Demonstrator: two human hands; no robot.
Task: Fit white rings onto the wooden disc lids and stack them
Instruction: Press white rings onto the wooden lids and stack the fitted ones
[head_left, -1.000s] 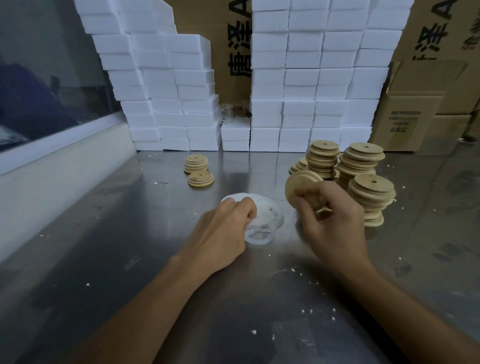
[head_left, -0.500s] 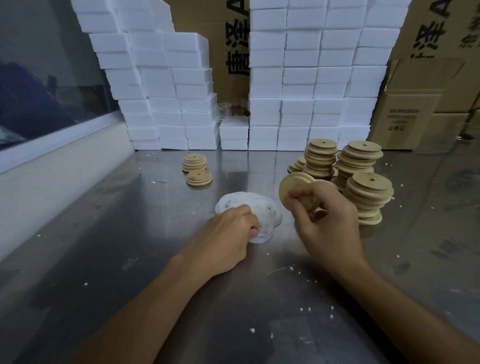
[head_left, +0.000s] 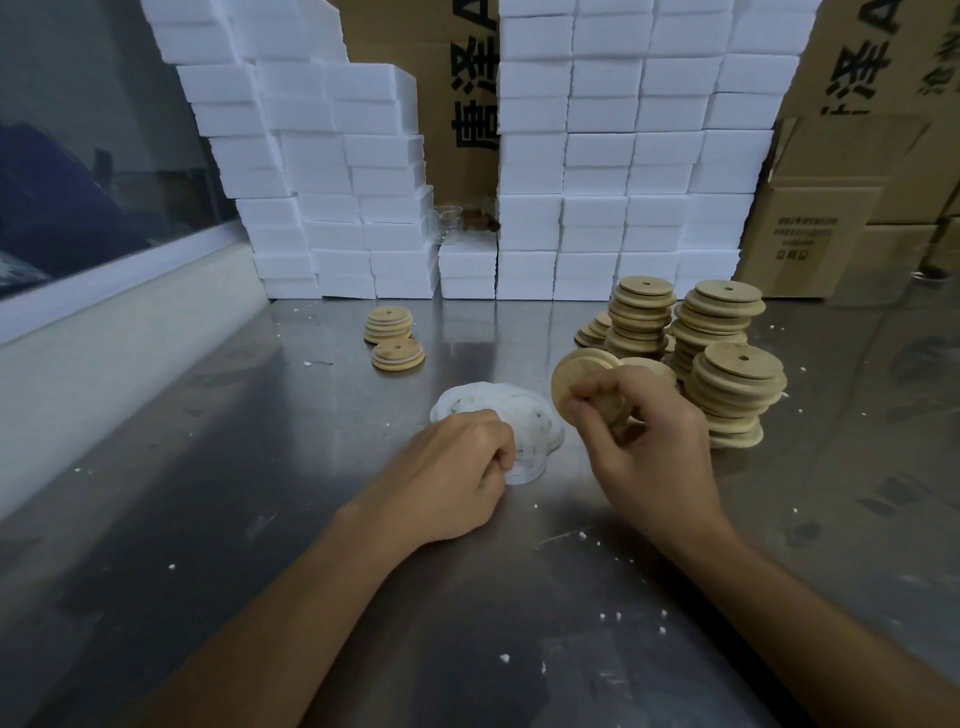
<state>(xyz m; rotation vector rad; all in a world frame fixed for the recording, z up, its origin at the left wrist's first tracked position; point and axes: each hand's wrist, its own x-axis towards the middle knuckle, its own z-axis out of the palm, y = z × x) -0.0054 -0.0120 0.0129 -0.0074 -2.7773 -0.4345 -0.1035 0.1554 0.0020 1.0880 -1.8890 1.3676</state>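
Observation:
A pile of translucent white rings (head_left: 524, 415) lies at the middle of the steel table (head_left: 218, 467). My left hand (head_left: 447, 473) rests at the pile's near edge and pinches one white ring (head_left: 524, 470) with curled fingers. My right hand (head_left: 649, 447) grips a wooden disc lid (head_left: 574, 384) on edge, just right of the pile. Tall stacks of wooden disc lids (head_left: 727, 384) stand behind and right of that hand. Two short stacks of lids with rings (head_left: 397, 354) sit further back on the left.
White foam blocks (head_left: 597, 156) are walled up along the back, with cardboard boxes (head_left: 810, 228) behind and to the right. A low white ledge (head_left: 104, 338) runs along the left side. White crumbs speckle the tabletop.
My left hand has drawn a ring toward the pile's near edge. My right hand, still gripping the lid, has shifted slightly left toward the pile.

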